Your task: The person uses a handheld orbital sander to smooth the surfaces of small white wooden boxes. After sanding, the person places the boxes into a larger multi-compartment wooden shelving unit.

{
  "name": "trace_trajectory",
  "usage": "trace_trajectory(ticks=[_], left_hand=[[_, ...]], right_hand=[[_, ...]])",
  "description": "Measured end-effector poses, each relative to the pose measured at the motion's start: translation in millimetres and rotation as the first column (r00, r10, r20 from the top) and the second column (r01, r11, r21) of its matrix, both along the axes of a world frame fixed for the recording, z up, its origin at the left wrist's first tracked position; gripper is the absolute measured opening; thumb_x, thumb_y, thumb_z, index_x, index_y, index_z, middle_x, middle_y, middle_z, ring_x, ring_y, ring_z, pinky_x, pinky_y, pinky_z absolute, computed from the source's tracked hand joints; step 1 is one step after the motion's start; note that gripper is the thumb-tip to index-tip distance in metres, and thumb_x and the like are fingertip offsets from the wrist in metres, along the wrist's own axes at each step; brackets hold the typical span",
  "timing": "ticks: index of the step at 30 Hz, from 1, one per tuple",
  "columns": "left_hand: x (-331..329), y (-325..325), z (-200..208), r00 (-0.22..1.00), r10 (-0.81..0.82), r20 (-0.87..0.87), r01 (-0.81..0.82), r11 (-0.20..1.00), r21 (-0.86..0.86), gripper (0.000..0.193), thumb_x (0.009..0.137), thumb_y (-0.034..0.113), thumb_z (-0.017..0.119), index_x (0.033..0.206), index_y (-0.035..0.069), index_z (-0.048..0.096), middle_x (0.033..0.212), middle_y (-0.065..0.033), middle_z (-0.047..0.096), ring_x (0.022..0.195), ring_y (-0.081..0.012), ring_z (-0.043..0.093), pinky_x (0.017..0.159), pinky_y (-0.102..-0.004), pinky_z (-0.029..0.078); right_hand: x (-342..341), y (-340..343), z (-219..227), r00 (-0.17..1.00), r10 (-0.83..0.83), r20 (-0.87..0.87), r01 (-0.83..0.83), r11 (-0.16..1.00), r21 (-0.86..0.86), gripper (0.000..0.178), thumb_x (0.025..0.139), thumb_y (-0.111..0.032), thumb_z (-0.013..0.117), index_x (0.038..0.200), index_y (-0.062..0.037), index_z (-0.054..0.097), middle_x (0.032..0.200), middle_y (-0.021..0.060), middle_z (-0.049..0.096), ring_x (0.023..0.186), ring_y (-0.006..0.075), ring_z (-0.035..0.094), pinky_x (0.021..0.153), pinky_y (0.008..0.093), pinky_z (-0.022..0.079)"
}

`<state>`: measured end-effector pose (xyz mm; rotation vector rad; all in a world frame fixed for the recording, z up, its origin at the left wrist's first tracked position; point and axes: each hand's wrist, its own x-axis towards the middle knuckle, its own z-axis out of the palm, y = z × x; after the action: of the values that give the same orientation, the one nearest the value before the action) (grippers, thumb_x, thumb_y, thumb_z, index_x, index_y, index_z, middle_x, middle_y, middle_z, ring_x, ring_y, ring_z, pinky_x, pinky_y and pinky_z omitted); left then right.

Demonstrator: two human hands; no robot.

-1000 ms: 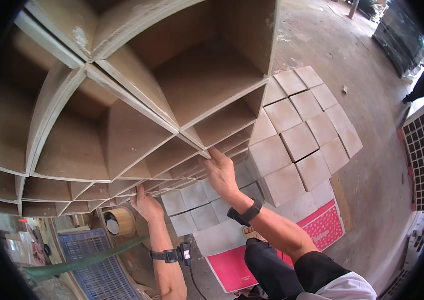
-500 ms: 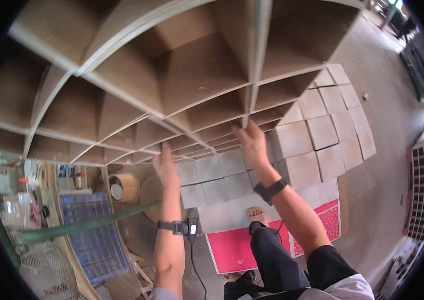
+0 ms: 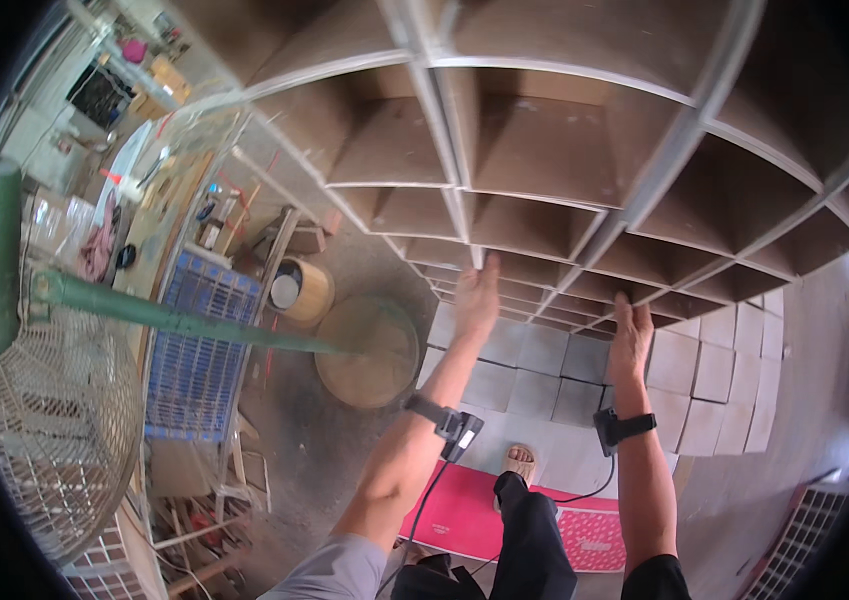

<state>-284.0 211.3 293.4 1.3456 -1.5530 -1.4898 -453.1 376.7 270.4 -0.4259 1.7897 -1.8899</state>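
Observation:
A tall wall of stacked open-fronted boxes (image 3: 584, 100), brown inside with pale edges, fills the upper part of the view. On the lower rows, my left hand (image 3: 477, 297) grips an upright edge between two boxes, its fingers partly hidden behind the wall. Farther right, my right hand (image 3: 630, 345) has its fingertips hooked on a box edge, the palm below it. Both arms are raised, each with a black strap and small device at the wrist. Grey-white square boxes (image 3: 534, 395) are packed in rows below the wall.
At the left, a green pole (image 3: 184, 322) on a round base (image 3: 369, 355) stands near a wire fan cage (image 3: 54, 440). Behind it are a blue slatted panel (image 3: 199, 350), a workbench and a round tub (image 3: 302, 290). A pink-red mat (image 3: 459, 510) lies by my feet.
My view has swung left, so the wall sits farther right and more of the workbench and fan shows. My left hand now grips an upright edge; my right hand is on another box.

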Motion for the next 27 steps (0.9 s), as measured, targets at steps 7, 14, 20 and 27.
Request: trace_trajectory(ticks=[7, 14, 20, 27], left_hand=[[-8.3, -5.6, -3.3, 0.990, -0.015, -0.137, 0.005, 0.997, -0.071, 0.050, 0.100, 0.036, 0.051, 0.132, -0.002, 0.049, 0.120, -0.0154, 0.057, 0.113, -0.0240, 0.051, 0.099, -0.0340, 0.036], [-5.6, -4.1, -2.2, 0.982, -0.069, -0.177, 0.020, 0.963, -0.269, 0.051, 0.100, 0.034, 0.050, 0.137, 0.000, 0.044, 0.121, -0.0139, 0.057, 0.110, -0.0229, 0.051, 0.099, -0.0343, 0.037], [20.3, 10.7, 14.6, 0.950, -0.161, -0.267, 0.112, 0.975, -0.191, 0.061, 0.093, 0.017, 0.062, 0.146, 0.004, 0.035, 0.136, -0.0151, 0.052, 0.126, -0.0265, 0.048, 0.108, -0.0366, 0.033], [128.8, -45.8, -70.2, 0.992, 0.091, 0.085, -0.045, 0.896, -0.441, 0.064, 0.084, 0.013, 0.072, 0.140, 0.000, 0.043, 0.129, -0.0157, 0.057, 0.118, -0.0227, 0.055, 0.101, -0.0318, 0.043]], right_hand=[[-1.3, -1.4, 1.9, 0.997, -0.002, 0.074, 0.005, 0.999, -0.039, 0.045, 0.099, -0.021, 0.058, 0.138, -0.0023, 0.047, 0.125, 0.0010, 0.056, 0.107, 0.0097, 0.049, 0.095, 0.0258, 0.038], [0.4, -2.4, 3.8, 0.997, 0.003, -0.071, 0.002, 0.998, 0.068, 0.045, 0.097, -0.022, 0.051, 0.132, 0.0046, 0.048, 0.127, 0.0124, 0.055, 0.115, 0.0204, 0.047, 0.102, 0.0291, 0.033], [-1.0, 3.2, 3.5, 0.991, 0.048, -0.125, -0.029, 0.988, 0.151, 0.043, 0.097, -0.022, 0.050, 0.130, 0.0057, 0.049, 0.122, 0.0136, 0.058, 0.110, 0.0209, 0.049, 0.099, 0.0294, 0.035], [-5.9, 4.7, -3.0, 0.981, 0.024, -0.194, 0.014, 0.981, 0.193, 0.043, 0.096, -0.026, 0.052, 0.127, 0.0042, 0.051, 0.113, 0.0113, 0.059, 0.100, 0.0205, 0.051, 0.091, 0.0332, 0.040]])
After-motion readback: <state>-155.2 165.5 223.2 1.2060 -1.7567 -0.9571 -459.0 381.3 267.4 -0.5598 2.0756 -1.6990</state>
